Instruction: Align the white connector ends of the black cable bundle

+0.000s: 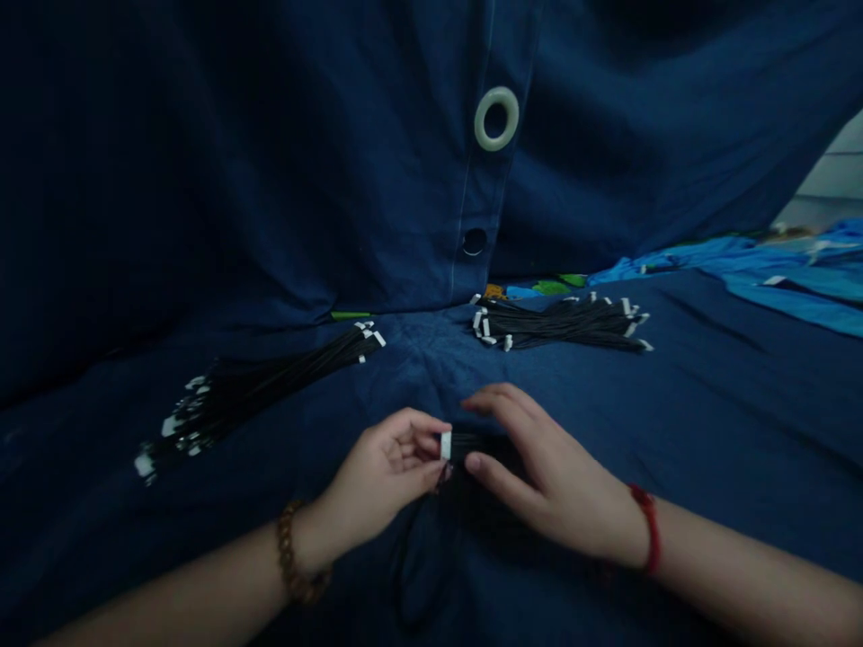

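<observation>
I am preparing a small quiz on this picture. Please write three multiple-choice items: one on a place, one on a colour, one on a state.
1. Where does the pale ring sit?
A. on the hanging blue cloth
B. on the left wrist
C. among the left bundle

2. What colour is the band on the right wrist?
A. green
B. red
C. white

3. How is the white-tipped black strand held?
A. lying untouched
B. pinched by the left hand, with the right hand on it
C. hanging from the ring

Answers: 1 A, it is set in the cloth. 2 B, a red string shows. 3 B, left fingertips close on the white tip.
</observation>
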Demonstrator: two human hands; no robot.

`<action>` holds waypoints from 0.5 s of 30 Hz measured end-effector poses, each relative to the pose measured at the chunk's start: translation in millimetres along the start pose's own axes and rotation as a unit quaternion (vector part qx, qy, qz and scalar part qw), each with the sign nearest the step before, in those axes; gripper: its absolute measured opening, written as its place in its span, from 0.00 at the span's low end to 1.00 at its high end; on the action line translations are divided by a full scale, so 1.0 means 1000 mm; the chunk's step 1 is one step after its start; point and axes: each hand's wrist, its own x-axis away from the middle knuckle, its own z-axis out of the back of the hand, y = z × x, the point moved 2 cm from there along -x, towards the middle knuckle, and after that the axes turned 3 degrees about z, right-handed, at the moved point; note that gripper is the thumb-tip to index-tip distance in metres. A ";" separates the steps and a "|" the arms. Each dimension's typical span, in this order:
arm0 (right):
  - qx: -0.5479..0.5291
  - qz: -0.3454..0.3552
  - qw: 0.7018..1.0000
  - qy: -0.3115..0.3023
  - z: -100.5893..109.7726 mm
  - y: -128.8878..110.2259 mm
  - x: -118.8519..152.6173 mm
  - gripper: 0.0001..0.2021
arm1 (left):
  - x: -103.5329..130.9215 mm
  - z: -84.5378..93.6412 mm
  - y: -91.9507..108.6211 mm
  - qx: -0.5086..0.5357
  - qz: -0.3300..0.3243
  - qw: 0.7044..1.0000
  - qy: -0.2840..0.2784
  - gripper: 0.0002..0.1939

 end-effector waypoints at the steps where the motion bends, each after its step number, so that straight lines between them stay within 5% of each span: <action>1: -0.043 -0.007 0.999 -0.023 0.004 0.002 -0.004 0.09 | 0.000 0.002 0.002 -0.009 -0.011 1.000 0.002 0.15; 4: -0.174 -0.015 0.984 -0.046 0.026 0.007 -0.017 0.12 | 0.000 0.007 0.014 -0.047 -0.011 0.999 0.002 0.20; 8: -0.349 0.004 0.931 0.103 0.069 -0.002 -0.043 0.12 | 0.005 0.005 0.036 -0.081 0.042 0.995 -0.033 0.13; 11: -0.457 0.026 0.875 0.159 0.091 -0.032 -0.066 0.11 | 0.010 -0.021 0.043 -0.083 0.085 0.989 -0.089 0.08; 15: -0.541 0.047 0.826 0.152 0.101 -0.080 -0.085 0.15 | 0.018 -0.075 0.038 -0.029 0.083 0.989 -0.118 0.06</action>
